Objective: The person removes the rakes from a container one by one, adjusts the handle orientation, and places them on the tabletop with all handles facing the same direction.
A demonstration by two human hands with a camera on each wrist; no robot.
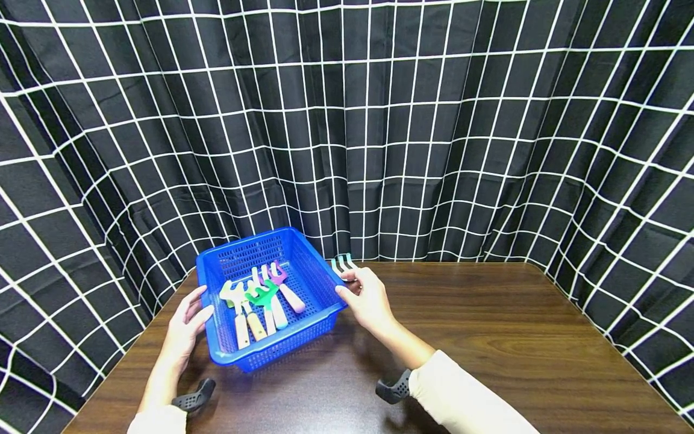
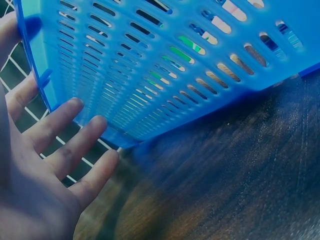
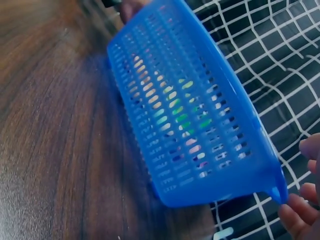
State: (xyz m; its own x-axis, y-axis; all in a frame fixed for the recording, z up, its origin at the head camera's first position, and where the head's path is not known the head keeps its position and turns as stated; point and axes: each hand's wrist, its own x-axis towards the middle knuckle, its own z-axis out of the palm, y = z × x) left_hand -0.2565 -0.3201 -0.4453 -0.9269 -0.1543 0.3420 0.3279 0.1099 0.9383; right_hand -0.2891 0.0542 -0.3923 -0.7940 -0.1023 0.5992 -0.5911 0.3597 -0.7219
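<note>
A blue perforated plastic basket stands tilted close over the table, held between both hands. At its left rim, my left hand has the thumb on the edge; its other fingers spread along the outside in the left wrist view. My right hand pinches the opposite rim near the corner, thumb toward the inside. Several small hand rakes lie in the basket, among them a green rake, a purple rake and a white rake. Pale blue-white tines show outside, just beyond my right hand; their handle is hidden.
The brown wooden table extends to the right and in front of the basket. A black curtain with a white grid surrounds the back and sides. A black wrist mount sits by the left wrist, another wrist mount by the right.
</note>
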